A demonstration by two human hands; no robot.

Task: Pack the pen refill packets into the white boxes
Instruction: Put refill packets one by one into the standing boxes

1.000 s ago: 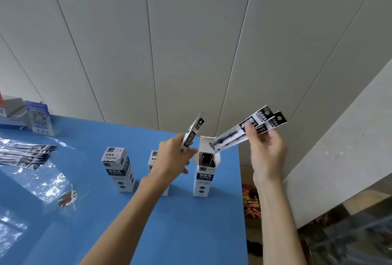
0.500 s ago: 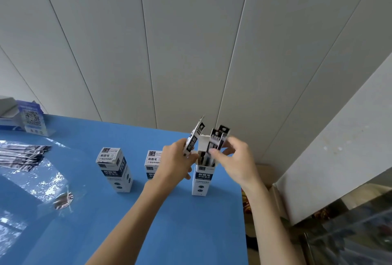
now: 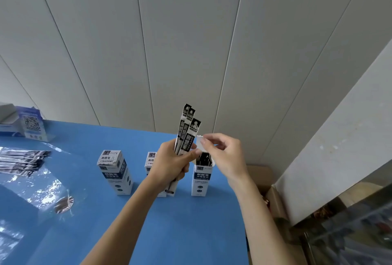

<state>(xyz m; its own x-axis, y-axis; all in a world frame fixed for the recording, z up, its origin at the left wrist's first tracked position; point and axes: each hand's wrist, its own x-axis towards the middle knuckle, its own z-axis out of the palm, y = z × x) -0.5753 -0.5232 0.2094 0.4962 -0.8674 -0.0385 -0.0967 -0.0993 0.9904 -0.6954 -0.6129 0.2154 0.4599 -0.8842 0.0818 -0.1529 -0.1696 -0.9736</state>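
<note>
My left hand [image 3: 169, 164] grips a few black-and-white pen refill packets [image 3: 186, 132] upright, their tops fanned above my fingers. Just right of them stands an open white box [image 3: 200, 178] on the blue table [image 3: 148, 222], with dark packets showing inside its mouth. My right hand [image 3: 224, 154] pinches the box's raised top flap [image 3: 199, 142] between thumb and fingers. Two more white boxes stand closed: one at the left [image 3: 115, 171] and one [image 3: 151, 159] partly hidden behind my left hand.
A pile of loose refill packets [image 3: 21, 161] lies at the table's left edge on clear plastic wrap [image 3: 42, 192]. A blue QR-code stand [image 3: 31, 124] sits at the far left. A cardboard carton [image 3: 273, 196] sits below the table's right edge by the wall.
My right hand pushed its packets down into the open box, let them go and took the flap. My left hand turned its packets upright, closer to the box.
</note>
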